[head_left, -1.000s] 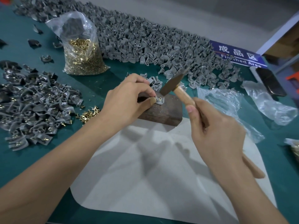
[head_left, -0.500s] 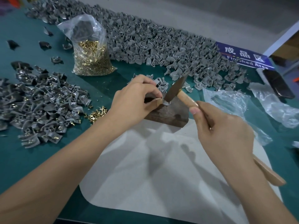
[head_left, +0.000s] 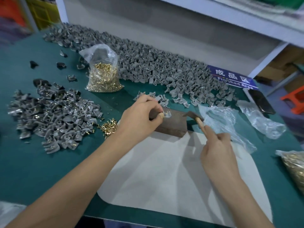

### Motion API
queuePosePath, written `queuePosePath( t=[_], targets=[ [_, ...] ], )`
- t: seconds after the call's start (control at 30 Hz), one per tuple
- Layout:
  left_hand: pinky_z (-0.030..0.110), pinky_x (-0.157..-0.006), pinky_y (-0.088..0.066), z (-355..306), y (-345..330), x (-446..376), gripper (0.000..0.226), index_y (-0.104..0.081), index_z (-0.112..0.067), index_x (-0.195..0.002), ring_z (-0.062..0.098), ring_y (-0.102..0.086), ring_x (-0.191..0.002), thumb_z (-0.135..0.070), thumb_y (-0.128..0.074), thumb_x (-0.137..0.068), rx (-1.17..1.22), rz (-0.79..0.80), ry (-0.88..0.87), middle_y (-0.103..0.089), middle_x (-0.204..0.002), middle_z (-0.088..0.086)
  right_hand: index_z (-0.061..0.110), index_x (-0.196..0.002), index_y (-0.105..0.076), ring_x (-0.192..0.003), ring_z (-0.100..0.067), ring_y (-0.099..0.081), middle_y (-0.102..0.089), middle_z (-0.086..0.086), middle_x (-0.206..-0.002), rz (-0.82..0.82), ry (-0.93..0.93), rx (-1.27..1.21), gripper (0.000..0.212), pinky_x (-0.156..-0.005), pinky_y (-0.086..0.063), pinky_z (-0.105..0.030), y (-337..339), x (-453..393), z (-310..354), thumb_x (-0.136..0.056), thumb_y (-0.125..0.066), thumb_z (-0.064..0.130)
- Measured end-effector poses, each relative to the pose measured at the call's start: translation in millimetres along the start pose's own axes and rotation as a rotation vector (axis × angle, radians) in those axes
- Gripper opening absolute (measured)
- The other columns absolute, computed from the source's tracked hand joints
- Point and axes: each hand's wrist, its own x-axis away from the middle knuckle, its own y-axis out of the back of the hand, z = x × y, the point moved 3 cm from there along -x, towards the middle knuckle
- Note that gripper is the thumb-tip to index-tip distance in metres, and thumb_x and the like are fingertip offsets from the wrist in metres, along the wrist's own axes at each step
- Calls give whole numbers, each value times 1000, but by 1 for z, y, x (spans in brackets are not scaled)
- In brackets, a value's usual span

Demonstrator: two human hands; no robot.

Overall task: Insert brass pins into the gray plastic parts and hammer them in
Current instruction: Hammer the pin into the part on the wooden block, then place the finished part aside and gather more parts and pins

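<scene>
Brass pin seated in gray part (head_left: 166,114) on wooden block (head_left: 171,125) | left hand (head_left: 139,119) pinched that part | right hand (head_left: 217,155) gripped hammer (head_left: 199,121), head lowered beside block | pinned pile (head_left: 54,119) left, large unpinned heap (head_left: 148,68) behind: most work judged outstanding.

Green table mat (head_left: 41,170) lying under a pale grey sheet (head_left: 164,178). Grey plastic parts (head_left: 148,63) showing plain; brass pins (head_left: 109,127) glinting gold. Block (head_left: 171,127) appearing dark brown, hammer (head_left: 199,120) handle tan. Sign (head_left: 233,78) reading white on blue. Stool (head_left: 294,101) showing orange.
</scene>
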Motion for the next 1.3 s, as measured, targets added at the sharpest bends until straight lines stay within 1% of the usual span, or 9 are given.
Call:
queuePosePath(
  t=[0.13,0.37,0.5,0.6,0.67,0.8,0.87,1.1,1.3],
  targets=[
    [33,-80,-53,1,22,36,6,-64,-37,-90,2,-58,-94,-33,-66,-93,103,-43,-7,-56,-105,-20,21,-158,-37,-86,-31,-40,-39,-18,-112,5,-28,57,73,-73,-38,-39,-3,2,7,-92,-46,-9],
    [32,-69,-48,39,73,94,6,-55,-42,-92,7,-59,-80,-40,-54,-98,214,-177,105,-63,-91,-20,18,-155,-44,-81,-36,-49,-35,-15,-106,-73,-123,6,67,-75,-52,-48,0,6,15,-94,-46,-7],
    [37,-71,-53,65,97,109,5,-55,-43,-94,8,-61,-79,-41,-56,-99,190,-247,183,-64,-92,-23,31,-157,-41,-97,-39,-43,-34,-18,-112,-72,-93,5,75,-86,-45,-48,-8,14,20,-94,-46,-9],
    [31,-69,-51,77,107,114,4,-56,-45,-96,6,-60,-79,-41,-58,-98,164,-254,223,-62,-94,-27,29,-156,-43,-101,-41,-45,-42,-23,-112,-51,-107,96,64,-90,-42,-49,-8,15,23,-98,-46,1],
    [30,-67,-50,86,115,117,2,-56,-45,-98,2,-59,-80,-45,-58,-98,100,-272,259,-60,-97,-31,18,-145,-55,-107,-47,-48,-53,-31,-114,-162,-97,211,47,-95,-40,-52,-1,13,33,-99,-52,10],
    [21,-54,-36,105,142,116,2,-59,-44,-97,-9,-56,-71,-45,-59,-95,-181,-380,358,-63,-84,-28,6,-123,-70,-103,-50,-55,-65,-29,-109,-399,103,72,28,-91,-45,-56,8,18,78,-100,-55,12],
    [23,-55,-37,116,153,111,5,-62,-40,-98,-6,-55,-63,-42,-59,-95,-231,-399,404,-64,-84,-24,10,-118,-73,-102,-44,-60,-71,-19,-108,-367,246,19,27,-90,-49,-54,2,21,106,-100,-54,13],
    [24,-58,-37,126,161,102,16,-63,-39,-112,2,-55,-75,-42,-59,-98,-261,-377,382,-67,-98,-22,17,-104,-78,-90,-22,-60,-75,2,-98,-140,531,-201,16,-77,-46,-34,-46,28,168,-96,-65,13],
    [23,-57,-36,114,157,100,17,-62,-40,-91,-1,-55,-72,-54,-54,-98,-208,-400,356,-63,-88,-24,24,-98,-78,-89,-18,-56,-73,9,-92,-45,582,-191,10,-75,-44,-32,-65,6,193,-94,-69,20]
  ],
)
